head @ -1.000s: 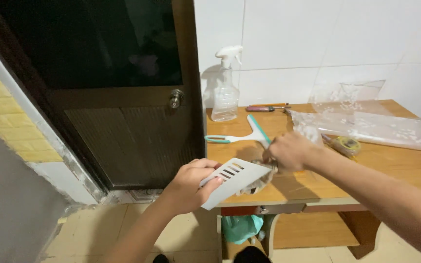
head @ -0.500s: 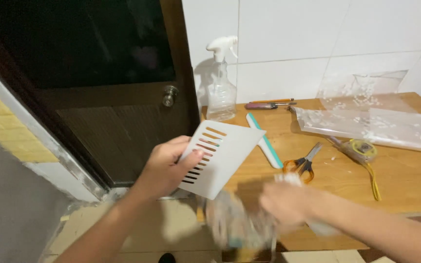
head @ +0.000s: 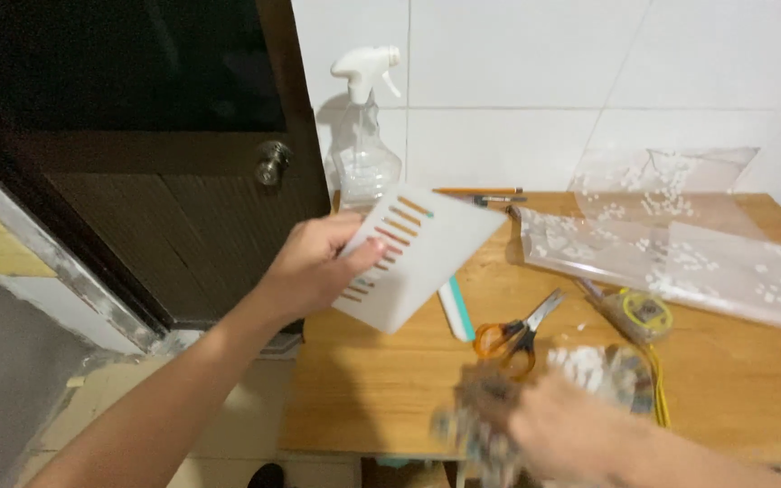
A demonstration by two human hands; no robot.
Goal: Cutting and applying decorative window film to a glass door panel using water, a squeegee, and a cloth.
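Note:
My left hand (head: 314, 267) holds a white slotted plastic panel (head: 422, 253) tilted in the air above the left end of the wooden table (head: 381, 389). My right hand (head: 558, 434), blurred by motion, grips a crumpled clear plastic film (head: 589, 380) low over the table's front edge. Orange-handled scissors (head: 512, 333) lie just beyond the right hand. A teal and white scraper (head: 456, 312) lies partly under the panel.
A clear spray bottle (head: 365, 136) stands at the back left by the tiled wall. Clear patterned plastic sheets (head: 680, 244) cover the back right. A yellow tape measure (head: 641, 314) and thin pencils (head: 481, 194) lie on the table. A dark wooden door (head: 164, 181) is at left.
The left hand lifted the slotted panel up and away from the table edge. The right hand pulled crumpled plastic film off toward the front and now moves fast over the table.

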